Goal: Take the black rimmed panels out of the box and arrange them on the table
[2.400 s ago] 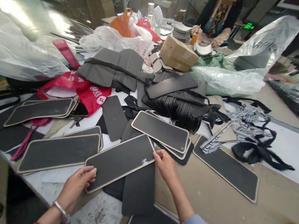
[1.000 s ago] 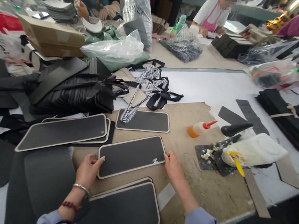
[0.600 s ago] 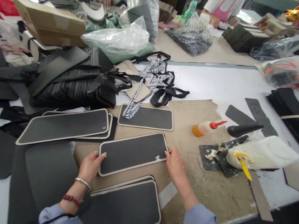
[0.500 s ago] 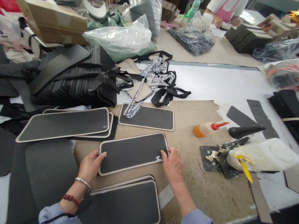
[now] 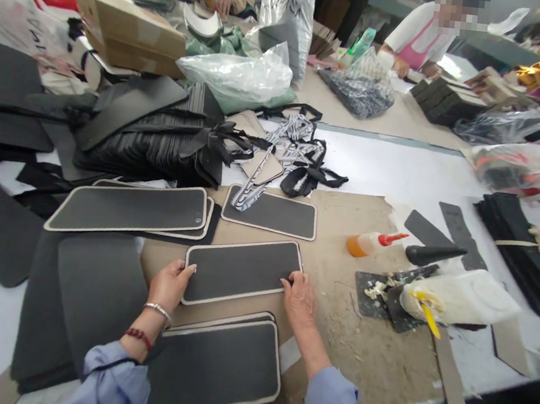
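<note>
A dark rectangular panel (image 5: 242,273) with rounded corners and a beige rim lies on brown card in front of me. My left hand (image 5: 168,286) pinches its left end, thumb on top. At its lower right corner, my right hand (image 5: 301,299) grips the edge with thumb and fingers. Nearer to me is a pair of similar rimmed panels (image 5: 218,370), one over the other. Beyond the held panel lies another rimmed panel (image 5: 292,216), with a patterned strap (image 5: 252,190) across its left part. More rimmed panels (image 5: 129,208) are stacked at the left.
Right of my hands are a bottle with a red nozzle (image 5: 374,244), a black cone-shaped piece (image 5: 433,252) and a white container (image 5: 467,298) with a yellow tool (image 5: 429,316). A bundle of black sheets (image 5: 161,136) stands back left. Co-workers (image 5: 420,34) sit across the table.
My right hand has slid down the panel's right end to the lower corner, and the small white mark there is no longer visible. The panel sits slightly straighter. The camera view has shifted.
</note>
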`<action>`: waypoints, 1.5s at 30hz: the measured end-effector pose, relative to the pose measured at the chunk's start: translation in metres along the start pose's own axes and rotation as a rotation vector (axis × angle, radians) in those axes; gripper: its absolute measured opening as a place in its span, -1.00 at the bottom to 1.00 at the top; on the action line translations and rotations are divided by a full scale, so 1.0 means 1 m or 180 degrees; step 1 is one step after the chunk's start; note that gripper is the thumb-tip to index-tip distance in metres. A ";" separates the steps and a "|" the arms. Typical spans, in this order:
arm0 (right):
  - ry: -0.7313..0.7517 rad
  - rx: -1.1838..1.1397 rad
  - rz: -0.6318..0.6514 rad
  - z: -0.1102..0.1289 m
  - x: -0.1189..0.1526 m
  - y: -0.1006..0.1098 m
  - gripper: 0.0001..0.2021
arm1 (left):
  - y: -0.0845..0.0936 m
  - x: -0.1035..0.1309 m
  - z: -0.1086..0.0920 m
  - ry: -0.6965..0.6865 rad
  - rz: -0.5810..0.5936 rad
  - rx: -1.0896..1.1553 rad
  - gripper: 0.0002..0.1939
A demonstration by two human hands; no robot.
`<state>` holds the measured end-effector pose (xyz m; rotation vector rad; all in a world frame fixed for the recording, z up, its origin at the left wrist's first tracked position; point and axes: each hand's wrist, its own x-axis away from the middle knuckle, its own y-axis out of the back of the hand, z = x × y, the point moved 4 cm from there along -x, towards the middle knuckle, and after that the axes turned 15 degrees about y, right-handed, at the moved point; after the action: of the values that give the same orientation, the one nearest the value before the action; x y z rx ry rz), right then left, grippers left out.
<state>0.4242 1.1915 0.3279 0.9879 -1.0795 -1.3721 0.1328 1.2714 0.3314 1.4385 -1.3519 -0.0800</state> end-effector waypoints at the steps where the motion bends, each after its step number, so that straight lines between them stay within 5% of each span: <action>1: 0.0027 -0.0094 -0.0039 -0.002 0.000 -0.001 -0.89 | 0.001 0.001 -0.001 -0.0003 -0.0032 -0.0047 -0.67; 6: 0.0101 -0.0619 -0.0340 -0.017 0.005 0.003 -0.85 | 0.003 0.002 -0.003 -0.0057 -0.0026 -0.0174 -0.68; 12: -0.0021 -0.0220 -0.0945 -0.013 -0.011 0.021 -0.71 | 0.002 0.000 0.000 -0.0078 0.0090 -0.0140 -0.69; 17: 0.1314 0.0473 -0.0993 0.038 -0.044 0.002 -0.69 | 0.000 -0.002 0.001 -0.0104 0.0142 -0.0207 -0.70; 19: 0.1545 0.0606 -0.0934 0.040 -0.047 -0.005 -0.69 | 0.000 -0.001 0.001 -0.0117 0.0090 -0.0243 -0.70; 28: 0.0588 0.1192 -0.1000 -0.056 -0.023 0.024 -0.72 | 0.001 0.003 -0.005 -0.0280 -0.0123 -0.0129 -0.69; 30: 0.0337 0.0943 -0.1105 -0.070 -0.015 0.035 -0.71 | 0.015 0.022 -0.019 -0.0745 -0.0388 0.0211 -0.71; 33: 0.0030 0.0372 -0.1312 -0.084 -0.004 0.051 -0.66 | 0.052 0.078 -0.043 -0.2382 -0.1091 0.0667 -0.80; 35: -0.0176 0.0047 -0.1425 -0.093 0.005 0.059 -0.62 | 0.065 0.120 -0.049 -0.3738 -0.1089 0.0393 -0.77; 37: -0.0315 -0.0161 -0.1479 -0.102 0.014 0.064 -0.60 | 0.065 0.147 -0.039 -0.4653 -0.0947 -0.0096 -0.73; 41: -0.0259 -0.0278 -0.1483 -0.107 0.031 0.063 -0.59 | 0.039 0.149 0.003 -0.5223 -0.0803 -0.0699 -0.70; 45: 0.0071 -0.0138 -0.1159 -0.076 0.036 0.052 -0.58 | 0.011 0.136 0.038 -0.5217 -0.0729 -0.1090 -0.65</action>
<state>0.5074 1.1492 0.3604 1.2059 -0.8764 -1.6640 0.1468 1.1505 0.4042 1.0830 -2.1812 -1.8564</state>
